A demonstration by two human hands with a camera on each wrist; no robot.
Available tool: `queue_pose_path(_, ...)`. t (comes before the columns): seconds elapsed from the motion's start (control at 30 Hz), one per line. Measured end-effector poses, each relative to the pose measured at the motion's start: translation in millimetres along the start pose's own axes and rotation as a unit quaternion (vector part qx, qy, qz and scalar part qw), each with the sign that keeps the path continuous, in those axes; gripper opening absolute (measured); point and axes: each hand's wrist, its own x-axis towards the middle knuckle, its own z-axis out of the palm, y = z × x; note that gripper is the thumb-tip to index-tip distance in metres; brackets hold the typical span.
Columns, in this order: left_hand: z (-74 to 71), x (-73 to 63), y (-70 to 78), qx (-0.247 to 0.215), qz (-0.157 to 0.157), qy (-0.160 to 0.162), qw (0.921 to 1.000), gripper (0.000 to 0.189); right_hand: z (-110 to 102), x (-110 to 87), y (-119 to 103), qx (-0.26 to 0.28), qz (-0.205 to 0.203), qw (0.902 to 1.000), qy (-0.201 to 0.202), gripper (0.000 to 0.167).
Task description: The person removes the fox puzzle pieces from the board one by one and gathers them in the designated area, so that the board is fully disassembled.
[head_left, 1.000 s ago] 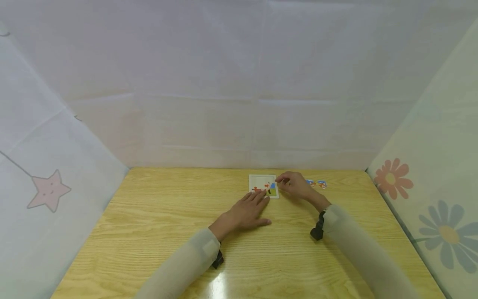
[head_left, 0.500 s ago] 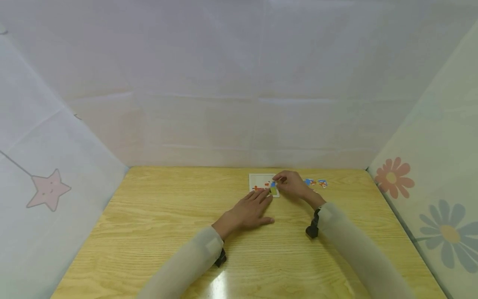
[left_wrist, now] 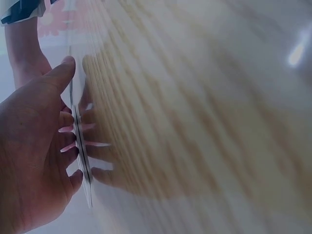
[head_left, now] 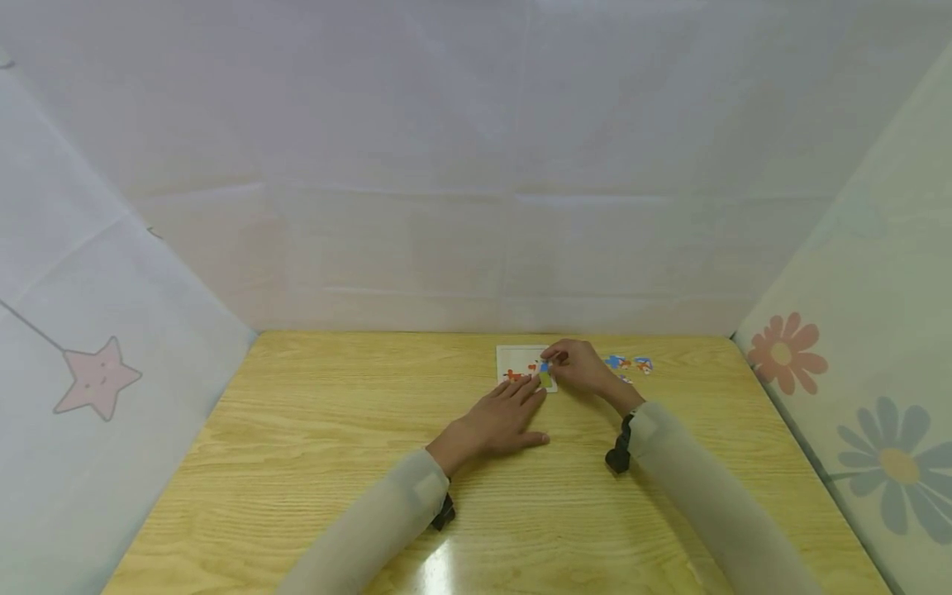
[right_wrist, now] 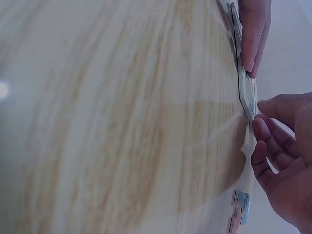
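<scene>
A small square puzzle board (head_left: 511,356) with a pale surface lies near the table's far edge. Red, blue and green puzzle pieces sit along its front and right side. Fingers spread and nearly straight, my left hand (head_left: 492,423) rests over the board's front edge. At the right edge, my right hand (head_left: 583,368) has thumb and fingertips bent together at a blue puzzle piece (head_left: 545,366), partly covered by the fingers. The right wrist view shows the right thumb (right_wrist: 275,106) on the board's upper side, with curled fingers at its corner.
Several loose puzzle pieces (head_left: 623,363), blue, red and white, lie right of my right hand. The wooden table (head_left: 335,430) is bounded by a pale cloth at the back and printed cloth walls on both sides.
My right hand has shifted slightly left, further over the board's right edge, at the blue piece. My left hand has slid a little right, still lying on the board's front.
</scene>
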Motion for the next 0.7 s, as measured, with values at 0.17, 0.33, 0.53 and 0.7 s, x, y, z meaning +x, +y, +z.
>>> queue_pose_path(0.17,-1.8,-0.3,1.8,-0.004,-0.002,-0.003,1.0,0.085,0.8,1.2,-0.6,-0.003,0.007,1.0,-0.002,0.023)
queue_pose_path(0.33,-1.4,-0.4,2.2,-0.006,-0.003,-0.002,1.0,0.085,2.1,1.7,0.3,-0.002,0.008,1.0,-0.002,0.022)
queue_pose_path(0.53,-2.3,-0.7,2.8,-0.001,-0.007,-0.008,0.9999,0.085,3.6,3.9,3.1,0.002,0.005,1.0,-0.004,0.023)
queue_pose_path(0.7,-4.4,-1.0,4.6,0.003,-0.01,-0.011,0.9999,0.086,4.0,5.9,3.9,-0.002,0.001,1.0,-0.005,0.024)
